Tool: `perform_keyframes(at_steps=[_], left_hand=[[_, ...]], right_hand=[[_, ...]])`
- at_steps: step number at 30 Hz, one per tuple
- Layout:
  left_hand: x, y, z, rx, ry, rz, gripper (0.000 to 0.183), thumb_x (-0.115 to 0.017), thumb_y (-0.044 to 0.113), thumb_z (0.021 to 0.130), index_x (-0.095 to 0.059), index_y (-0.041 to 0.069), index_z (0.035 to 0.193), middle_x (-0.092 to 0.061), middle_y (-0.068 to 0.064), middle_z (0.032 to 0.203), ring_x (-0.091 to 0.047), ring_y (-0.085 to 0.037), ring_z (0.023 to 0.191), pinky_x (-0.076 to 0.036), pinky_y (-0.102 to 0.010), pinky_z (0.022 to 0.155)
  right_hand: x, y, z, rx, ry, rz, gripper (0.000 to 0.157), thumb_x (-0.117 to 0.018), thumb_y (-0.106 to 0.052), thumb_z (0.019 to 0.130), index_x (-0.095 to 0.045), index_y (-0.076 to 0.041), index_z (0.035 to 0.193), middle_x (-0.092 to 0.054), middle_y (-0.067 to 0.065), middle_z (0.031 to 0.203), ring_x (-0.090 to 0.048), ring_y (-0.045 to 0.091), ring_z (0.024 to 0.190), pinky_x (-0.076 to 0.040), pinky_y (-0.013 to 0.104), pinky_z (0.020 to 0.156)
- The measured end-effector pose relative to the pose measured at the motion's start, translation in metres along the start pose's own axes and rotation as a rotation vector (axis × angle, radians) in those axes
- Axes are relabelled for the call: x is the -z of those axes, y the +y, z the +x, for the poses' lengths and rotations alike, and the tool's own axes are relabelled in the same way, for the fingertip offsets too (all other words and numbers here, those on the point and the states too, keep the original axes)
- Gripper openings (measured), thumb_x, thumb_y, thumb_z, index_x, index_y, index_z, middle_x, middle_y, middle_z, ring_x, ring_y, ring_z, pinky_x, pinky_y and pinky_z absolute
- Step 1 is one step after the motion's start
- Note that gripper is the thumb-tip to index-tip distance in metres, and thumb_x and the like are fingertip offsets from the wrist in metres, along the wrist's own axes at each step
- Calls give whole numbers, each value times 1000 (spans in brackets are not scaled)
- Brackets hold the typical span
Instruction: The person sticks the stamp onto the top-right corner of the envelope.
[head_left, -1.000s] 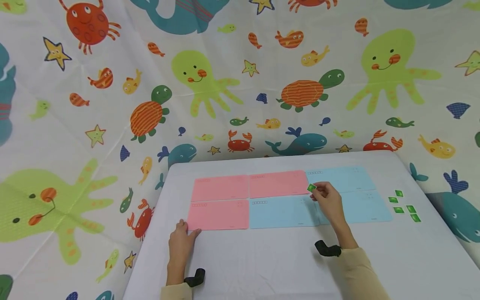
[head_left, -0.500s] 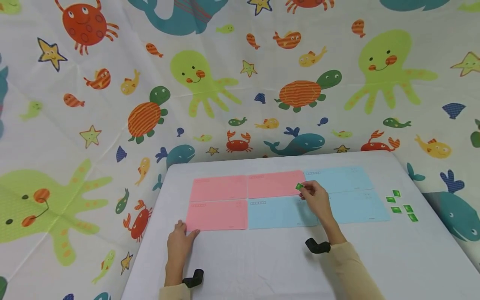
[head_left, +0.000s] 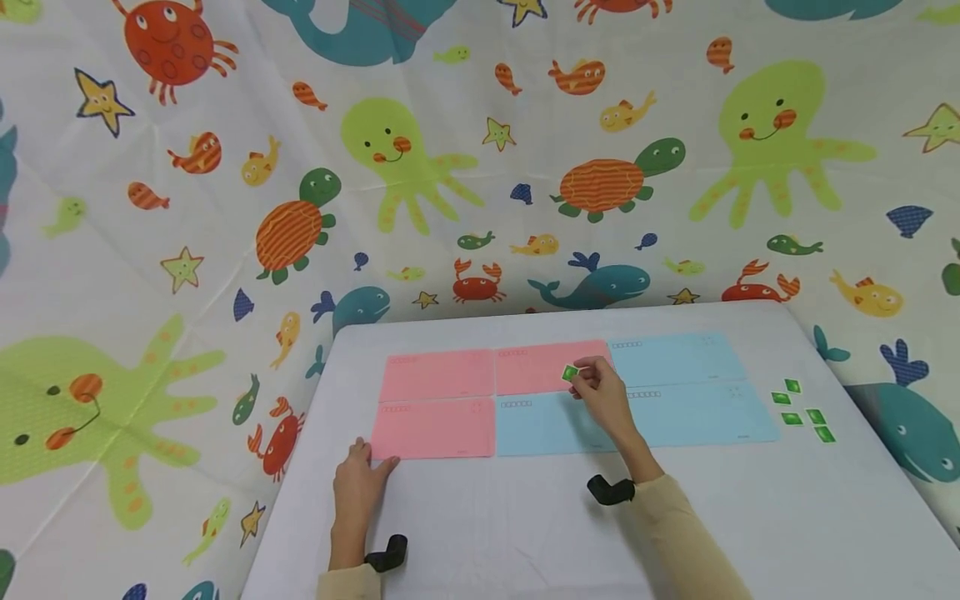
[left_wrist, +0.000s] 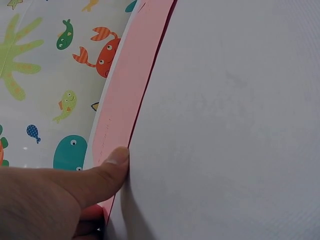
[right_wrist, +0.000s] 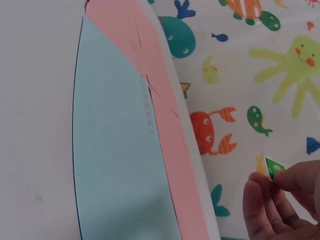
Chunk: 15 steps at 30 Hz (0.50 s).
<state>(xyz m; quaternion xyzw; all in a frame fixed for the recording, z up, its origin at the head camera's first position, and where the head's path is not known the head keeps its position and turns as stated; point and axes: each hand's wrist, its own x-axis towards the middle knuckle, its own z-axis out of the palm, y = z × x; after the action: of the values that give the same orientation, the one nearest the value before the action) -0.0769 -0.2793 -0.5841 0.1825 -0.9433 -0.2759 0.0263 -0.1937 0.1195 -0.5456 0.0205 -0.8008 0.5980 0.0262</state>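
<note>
In the head view my right hand (head_left: 603, 393) pinches a small green stamp (head_left: 571, 373) between thumb and fingertips, over the lower part of the middle pink envelope (head_left: 528, 367). The right wrist view shows the same stamp (right_wrist: 273, 167) at the fingertips, one corner pointing up. At the near left, my left hand (head_left: 358, 483) rests on the corner of the lower pink envelope (head_left: 435, 429), fingers along its left side and thumb on its near edge. The thumb (left_wrist: 112, 170) lies flat on that edge in the left wrist view.
A third pink envelope (head_left: 438, 373) lies at the upper left. Blue envelopes fill the right of the two rows, one (head_left: 555, 425) partly under my right forearm. Several green stamps (head_left: 792, 419) lie loose on the white table (head_left: 480, 525) at right. A sea-animal cloth hangs behind.
My right hand has moved left with the stamp, from the edge of the upper blue envelope to over the middle pink one. My left hand has stayed at the envelope corner.
</note>
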Motion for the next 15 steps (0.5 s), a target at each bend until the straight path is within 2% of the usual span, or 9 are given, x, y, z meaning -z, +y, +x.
perform_keyframes(at_steps=[5, 15], left_hand=[[1, 2, 0, -2, 16, -3, 66, -75, 27, 89, -52, -14, 136, -41, -38, 147, -40, -57, 136, -38, -65, 109], [1, 2, 1, 15, 6, -6, 66, -74, 27, 90, -51, -13, 138, -40, -37, 149, -36, -56, 138, -34, -65, 112]], right_hand=[[-14, -5, 2, 8, -38, 23, 24, -63, -7, 96, -60, -3, 119, -65, 17, 95, -72, 34, 83, -62, 27, 72], [-34, -12, 1, 24, -79, 27, 21, -62, -7, 97, -61, -2, 118, -65, 16, 96, -71, 36, 84, -62, 28, 73]])
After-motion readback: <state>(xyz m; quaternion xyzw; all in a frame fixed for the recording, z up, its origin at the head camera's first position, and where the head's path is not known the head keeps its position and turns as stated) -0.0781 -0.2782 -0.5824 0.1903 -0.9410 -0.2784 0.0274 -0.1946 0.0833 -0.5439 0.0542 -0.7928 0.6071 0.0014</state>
